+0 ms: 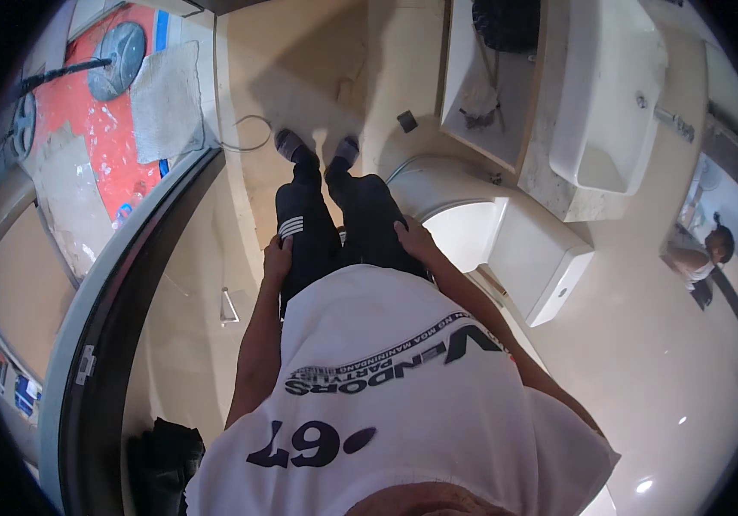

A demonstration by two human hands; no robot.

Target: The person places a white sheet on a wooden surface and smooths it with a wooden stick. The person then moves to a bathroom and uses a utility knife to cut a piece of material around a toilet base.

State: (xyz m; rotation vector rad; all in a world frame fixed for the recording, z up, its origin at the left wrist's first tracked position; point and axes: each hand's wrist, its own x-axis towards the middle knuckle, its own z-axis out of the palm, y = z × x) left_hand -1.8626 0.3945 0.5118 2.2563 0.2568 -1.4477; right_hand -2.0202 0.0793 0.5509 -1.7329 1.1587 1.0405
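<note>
I stand in a bathroom in black trousers with white stripes at one knee, and a white printed shirt. At the outer side of the left thigh, my left hand is closed on the trouser cloth. My right hand pinches the trousers at the other thigh, thumb uppermost. Some fingers of both hands are hidden against the cloth. Beside my right forearm is a white toilet with its tank.
A white sink sits above an open cabinet at the right. A dark door frame runs down the left; beyond it are a red floor, a round fan base and a rug. A thin hose loops near my feet.
</note>
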